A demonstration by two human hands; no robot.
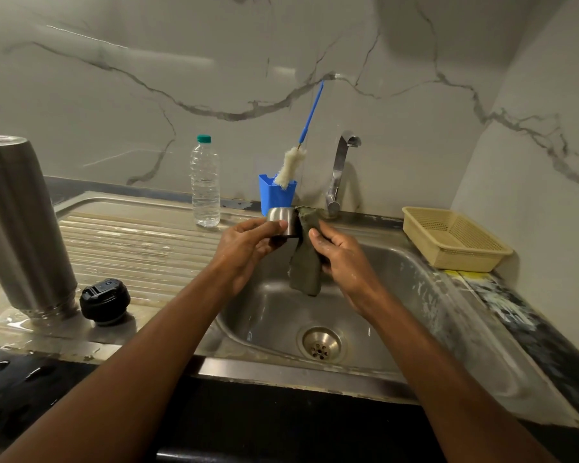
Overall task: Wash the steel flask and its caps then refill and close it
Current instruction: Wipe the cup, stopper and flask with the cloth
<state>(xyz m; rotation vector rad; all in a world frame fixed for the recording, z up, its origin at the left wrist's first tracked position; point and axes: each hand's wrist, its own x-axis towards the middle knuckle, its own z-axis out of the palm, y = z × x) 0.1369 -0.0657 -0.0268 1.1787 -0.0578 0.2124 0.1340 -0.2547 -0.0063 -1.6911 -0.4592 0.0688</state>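
Holding a steel cap (283, 222) above the sink basin (398, 279), just above the centre of the frame, the left hand (248, 248) has its fingers and thumb curled round the cap's side. Right beside it, the right hand (340, 259) grips a grey-green scrub pad (306, 259), which touches the cap's right edge and hangs down over the basin; whether the pad reaches inside the cap cannot be made out from this angle.

At the far left of the frame the steel flask (20, 228) stands upside down, mouth down, on the wet ribbed drainboard (131, 242). The black inner cap (105, 301) sits just beside it, to the right, at lower left.

Along the back edge stand a clear plastic water bottle (205, 185) with a green top, a blue holder (276, 195) with a blue-handled bottle brush (293, 165) leaning in it, and the tap (340, 172). A beige plastic basket (455, 238) rests on the counter at the right of the frame. The drain (321, 344) shows at the bottom of the basin.
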